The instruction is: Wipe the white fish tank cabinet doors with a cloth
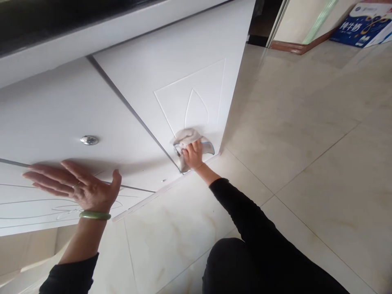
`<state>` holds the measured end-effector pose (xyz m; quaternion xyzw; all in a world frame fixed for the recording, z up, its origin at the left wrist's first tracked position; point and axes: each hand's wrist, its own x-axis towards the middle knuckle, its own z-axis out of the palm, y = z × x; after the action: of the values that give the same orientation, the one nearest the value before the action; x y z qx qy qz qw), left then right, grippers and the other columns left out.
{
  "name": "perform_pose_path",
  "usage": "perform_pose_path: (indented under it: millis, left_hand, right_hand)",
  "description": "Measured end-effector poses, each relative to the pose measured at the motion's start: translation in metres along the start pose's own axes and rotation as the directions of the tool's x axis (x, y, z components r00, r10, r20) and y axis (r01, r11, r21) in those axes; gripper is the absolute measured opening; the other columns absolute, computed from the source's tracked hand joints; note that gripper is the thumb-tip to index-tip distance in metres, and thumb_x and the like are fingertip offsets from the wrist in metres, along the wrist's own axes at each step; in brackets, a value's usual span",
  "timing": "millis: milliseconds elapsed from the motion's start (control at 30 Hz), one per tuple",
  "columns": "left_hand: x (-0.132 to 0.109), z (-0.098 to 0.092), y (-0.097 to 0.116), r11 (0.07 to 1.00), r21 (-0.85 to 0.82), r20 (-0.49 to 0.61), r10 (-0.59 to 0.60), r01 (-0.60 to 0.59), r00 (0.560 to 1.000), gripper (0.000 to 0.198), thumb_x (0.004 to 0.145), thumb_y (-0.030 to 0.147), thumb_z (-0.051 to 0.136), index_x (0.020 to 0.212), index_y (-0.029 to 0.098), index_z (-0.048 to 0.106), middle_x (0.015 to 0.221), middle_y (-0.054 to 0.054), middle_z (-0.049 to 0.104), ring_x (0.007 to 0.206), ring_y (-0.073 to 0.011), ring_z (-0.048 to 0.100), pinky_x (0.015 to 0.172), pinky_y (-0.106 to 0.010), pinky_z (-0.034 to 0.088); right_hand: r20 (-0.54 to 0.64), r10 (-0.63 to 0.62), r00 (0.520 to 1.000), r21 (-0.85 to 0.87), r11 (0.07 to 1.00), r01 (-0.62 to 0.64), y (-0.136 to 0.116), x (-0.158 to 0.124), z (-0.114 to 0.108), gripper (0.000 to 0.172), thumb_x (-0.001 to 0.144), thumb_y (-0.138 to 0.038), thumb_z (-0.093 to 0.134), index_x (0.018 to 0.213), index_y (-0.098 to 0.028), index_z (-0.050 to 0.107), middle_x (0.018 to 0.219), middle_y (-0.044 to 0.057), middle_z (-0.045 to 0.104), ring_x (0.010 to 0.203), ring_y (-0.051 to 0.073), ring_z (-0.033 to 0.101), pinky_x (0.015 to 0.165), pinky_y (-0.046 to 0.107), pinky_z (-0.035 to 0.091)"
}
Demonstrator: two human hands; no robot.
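A white cabinet front with grooved door panels fills the left and middle of the view. My right hand grips a pale cloth with a blue edge, pressed on the lower part of the right door. Below the silver knob, my left hand has its fingers stretched out near the cabinet front and holds nothing. A green bangle circles my left wrist.
Glossy beige floor tiles extend to the right and below the cabinet. A blue and white carton stands at the top right beside a wall with a brown skirting. My dark-clad knee is at the bottom.
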<state>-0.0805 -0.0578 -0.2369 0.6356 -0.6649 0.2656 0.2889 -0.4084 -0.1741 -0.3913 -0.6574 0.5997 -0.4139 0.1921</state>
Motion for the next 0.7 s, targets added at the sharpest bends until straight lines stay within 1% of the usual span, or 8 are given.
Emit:
perform_pose_path:
  millis: [67, 167, 233, 333, 433, 533, 633, 700]
  left_hand:
    - [-0.001, 0.004, -0.003, 1.000, -0.016, -0.010, -0.002, 0.002, 1.000, 0.160, 0.075, 0.081, 0.090, 0.187, 0.032, -0.014, 0.187, 0.000, -0.040, 0.172, -0.0600, -0.029, 0.137, -0.082, -0.024]
    - [-0.002, 0.009, -0.004, 1.000, -0.010, -0.033, -0.018, 0.018, 0.999, 0.161, 0.075, 0.085, 0.088, 0.188, 0.025, -0.008, 0.187, -0.003, -0.039, 0.172, -0.0582, -0.029, 0.140, -0.077, -0.024]
    - [-0.002, 0.009, -0.001, 0.998, -0.013, -0.025, -0.058, 0.058, 0.998, 0.158, 0.076, 0.086, 0.086, 0.189, 0.024, -0.005, 0.187, -0.003, -0.040, 0.173, -0.0569, -0.030, 0.140, -0.077, -0.024]
    - [-0.003, 0.008, 0.003, 0.996, -0.050, 0.005, -0.080, 0.080, 0.997, 0.153, 0.080, 0.085, 0.085, 0.189, 0.024, -0.002, 0.187, -0.001, -0.040, 0.173, -0.0540, -0.032, 0.139, -0.076, -0.028]
    - [-0.005, 0.007, 0.002, 0.997, -0.059, 0.005, -0.053, 0.053, 0.999, 0.150, 0.083, 0.082, 0.086, 0.189, 0.024, -0.003, 0.184, 0.002, -0.044, 0.172, -0.0521, -0.035, 0.139, -0.074, -0.030]
    - [-0.006, 0.008, -0.002, 1.000, -0.002, -0.014, 0.020, -0.020, 1.000, 0.151, 0.085, 0.076, 0.088, 0.188, 0.027, -0.013, 0.180, 0.006, -0.049, 0.172, -0.0500, -0.036, 0.141, -0.076, -0.025]
    - [-0.007, 0.010, -0.004, 0.998, 0.020, -0.023, 0.065, -0.065, 0.998, 0.152, 0.088, 0.070, 0.088, 0.185, 0.030, -0.022, 0.177, 0.009, -0.051, 0.172, -0.0482, -0.037, 0.141, -0.077, -0.024]
    - [-0.007, 0.011, -0.003, 0.999, -0.005, -0.023, 0.045, -0.045, 0.999, 0.152, 0.088, 0.072, 0.088, 0.186, 0.031, -0.020, 0.177, 0.009, -0.051, 0.171, -0.0484, -0.038, 0.140, -0.076, -0.026]
  right_hand:
    - [-0.080, 0.172, 0.982, 0.079, 0.983, -0.165, 0.021, 0.004, -0.013, 0.042, 0.108, -0.039, 0.056, 0.128, -0.009, 0.078, 0.157, 0.030, 0.064, 0.166, 0.044, 0.045, 0.143, 0.066, 0.027]
    - [-0.298, 0.482, 0.824, 0.294, 0.868, -0.401, 0.040, 0.013, -0.024, 0.060, 0.117, -0.042, 0.032, 0.153, -0.006, 0.064, 0.171, 0.034, 0.049, 0.175, 0.039, 0.030, 0.143, 0.069, 0.021]
    - [-0.356, 0.556, 0.751, 0.353, 0.824, -0.442, 0.038, 0.022, -0.024, 0.071, 0.119, -0.041, 0.011, 0.169, -0.002, 0.044, 0.178, 0.036, 0.035, 0.180, 0.036, 0.017, 0.143, 0.072, 0.015]
    - [-0.384, 0.553, 0.739, 0.355, 0.828, -0.435, 0.011, 0.033, -0.017, 0.078, 0.120, -0.043, 0.003, 0.176, 0.007, 0.024, 0.182, 0.041, 0.019, 0.181, 0.041, 0.005, 0.142, 0.073, 0.015]
    - [-0.429, 0.341, 0.837, 0.247, 0.935, -0.254, -0.034, 0.040, -0.020, 0.084, 0.122, -0.056, 0.017, 0.175, 0.008, 0.029, 0.184, 0.039, 0.017, 0.179, 0.045, 0.001, 0.142, 0.072, 0.017]
    - [-0.358, -0.015, 0.934, 0.023, 0.999, 0.025, -0.090, 0.051, -0.047, 0.080, 0.120, -0.061, 0.028, 0.168, -0.001, 0.050, 0.182, 0.030, 0.032, 0.180, 0.046, 0.007, 0.144, 0.071, 0.013]
    - [-0.229, -0.449, 0.864, -0.201, 0.890, 0.409, -0.149, 0.068, -0.083, 0.072, 0.119, -0.061, 0.030, 0.171, -0.018, 0.055, 0.183, 0.010, 0.041, 0.183, 0.039, 0.011, 0.147, 0.065, 0.014]
    - [-0.178, -0.581, 0.794, -0.234, 0.809, 0.539, -0.179, 0.074, -0.099, 0.068, 0.119, -0.062, 0.032, 0.177, -0.031, 0.050, 0.183, 0.000, 0.044, 0.184, 0.036, 0.005, 0.147, 0.063, 0.022]
